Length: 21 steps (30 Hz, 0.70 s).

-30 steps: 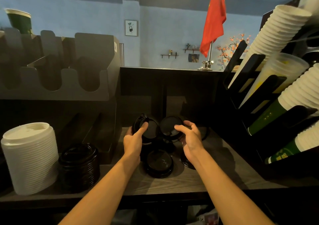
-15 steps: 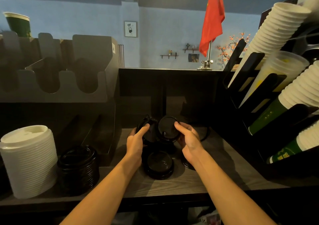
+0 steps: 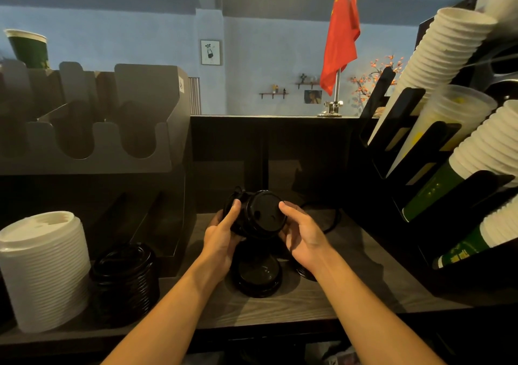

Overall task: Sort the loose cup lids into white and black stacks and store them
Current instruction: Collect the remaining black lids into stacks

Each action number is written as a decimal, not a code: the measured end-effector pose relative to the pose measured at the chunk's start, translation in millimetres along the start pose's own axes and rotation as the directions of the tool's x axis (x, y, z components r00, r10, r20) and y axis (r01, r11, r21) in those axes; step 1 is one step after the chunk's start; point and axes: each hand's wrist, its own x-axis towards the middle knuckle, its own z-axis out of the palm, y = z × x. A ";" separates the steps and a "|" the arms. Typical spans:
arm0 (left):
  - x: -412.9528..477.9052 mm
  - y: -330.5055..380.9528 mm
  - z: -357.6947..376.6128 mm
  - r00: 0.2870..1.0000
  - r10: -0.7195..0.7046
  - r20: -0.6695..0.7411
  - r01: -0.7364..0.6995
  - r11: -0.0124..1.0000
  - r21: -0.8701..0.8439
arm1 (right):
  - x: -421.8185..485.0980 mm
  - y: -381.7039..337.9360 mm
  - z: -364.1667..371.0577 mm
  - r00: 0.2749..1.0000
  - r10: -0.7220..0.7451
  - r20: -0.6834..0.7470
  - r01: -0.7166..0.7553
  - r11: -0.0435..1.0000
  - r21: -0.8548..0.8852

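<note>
Glossy black lids [image 3: 256,214], round and thin, sit bunched together just above the worktop [image 3: 364,266], pinched from both sides. The left hand [image 3: 221,238] and right hand [image 3: 304,235] curl their fingers [image 3: 234,210] partway around the rims. Below the fingers lies another black lid [image 3: 256,273]; far left stand ribbed white [image 3: 42,269] and black [image 3: 124,278] stacks.

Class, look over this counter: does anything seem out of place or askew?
Yes. Loose black lids lie scattered on the counter below both hands, apart from the neat black stack and white stack at left.
</note>
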 end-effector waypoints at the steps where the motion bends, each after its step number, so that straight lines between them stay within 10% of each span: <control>1: 0.7 -0.1 -1.2 1.000 -0.008 0.015 0.009 1.000 -0.018 | -0.3 -1.0 -0.6 1.000 0.010 0.010 -0.011 0.999 0.044; 21: -3.3 2.6 2.1 0.989 -0.073 0.132 0.088 0.990 -0.107 | 6.2 3.3 -4.0 0.993 -0.020 0.116 0.019 1.000 0.007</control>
